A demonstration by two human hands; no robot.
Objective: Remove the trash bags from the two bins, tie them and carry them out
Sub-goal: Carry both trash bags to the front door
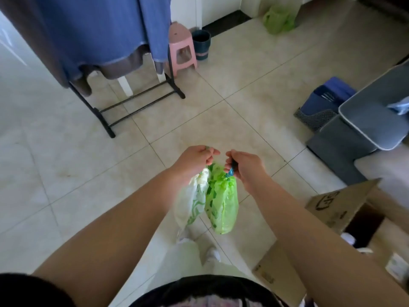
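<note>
The dark print on the cardboard box (345,209) flap is too blurred to read. Both hands are clenched on bag tops: the left hand (194,160) holds a whitish bag (190,204) with green markings, the right hand (243,167) a translucent green bag (222,207) with a blue tie. Both bags hang lengthwise downward above the tiled floor (221,89).

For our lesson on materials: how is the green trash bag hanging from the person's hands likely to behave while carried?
Probably floppy: the green trash bag sags into a crumpled pouch below the right hand and left hand. Likely light, since fingertips alone hold its gathered top. It may swing against the whitish bag touching it, as both hang clear of the floor.
</note>
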